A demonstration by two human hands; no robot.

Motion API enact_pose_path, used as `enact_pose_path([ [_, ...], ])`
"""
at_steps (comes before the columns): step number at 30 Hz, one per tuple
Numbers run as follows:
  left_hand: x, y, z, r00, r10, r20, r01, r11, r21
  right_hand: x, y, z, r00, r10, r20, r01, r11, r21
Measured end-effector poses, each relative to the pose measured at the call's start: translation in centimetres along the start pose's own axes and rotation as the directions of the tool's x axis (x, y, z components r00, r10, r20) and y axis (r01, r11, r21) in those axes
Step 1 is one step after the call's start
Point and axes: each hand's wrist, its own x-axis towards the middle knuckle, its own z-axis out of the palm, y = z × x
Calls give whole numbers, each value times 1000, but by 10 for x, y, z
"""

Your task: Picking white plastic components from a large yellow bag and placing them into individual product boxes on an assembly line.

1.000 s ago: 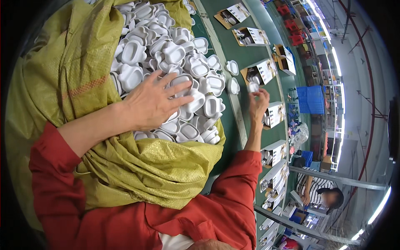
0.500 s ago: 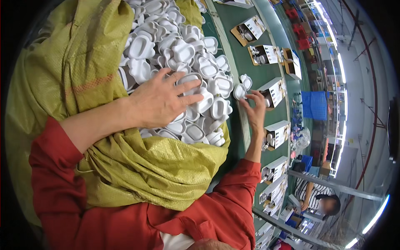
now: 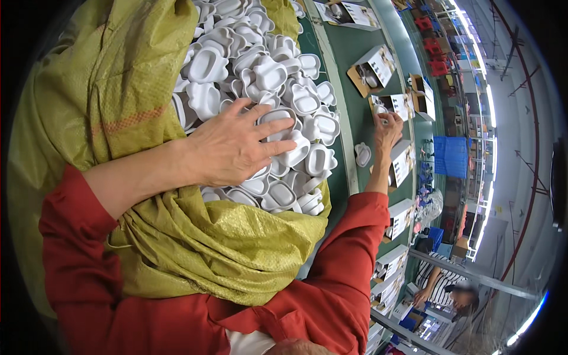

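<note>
My left hand (image 3: 236, 145) lies with spread fingers on a heap of white plastic pieces (image 3: 208, 64), shallow wavy-edged shells with an oval recess. A yellow woven sack (image 3: 236, 236) surrounds the heap. My right hand (image 3: 387, 131) is out over the green belt, its fingers pinched on a white plastic piece (image 3: 382, 122) at the open end of a printed carton (image 3: 400, 106). The fingers partly cover that piece. One loose white piece (image 3: 362, 154) rests on the belt, left of my right wrist.
More open cartons (image 3: 378, 64) stand in a row along the belt (image 3: 343, 50). Beyond it are a blue crate (image 3: 451, 157) and a clear plastic bag (image 3: 430, 207). A metal rail (image 3: 473, 272) crosses at the lower right, near a person in a striped shirt (image 3: 439, 281).
My right hand has moved away from me and to the right, from two loose pieces on the belt to a carton. One piece has stayed on the belt. My left hand has barely moved.
</note>
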Motion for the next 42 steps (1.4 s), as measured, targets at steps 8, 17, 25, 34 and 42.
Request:
enact_pose_path([
  [8,-3,-2,1,1000,-9,-1,9,1000,-11,-43,7,-38,995,-16,-100,19,999,31],
  [17,-2,-2,1,1000,3,12,-4,998,66,-185,6,-90,980,135,148,-156,977,143],
  [25,-4,-2,1,1000,23,-15,-22,1000,10,-74,-30,-51,994,-45,100,50,997,-52],
  [34,-3,-2,3,1000,24,5,-24,1000,11,-83,-54,-58,997,-53,-48,59,989,137],
  [42,0,-2,4,1000,7,5,-8,999,43,-91,-160,-84,883,-417,214,287,842,458],
])
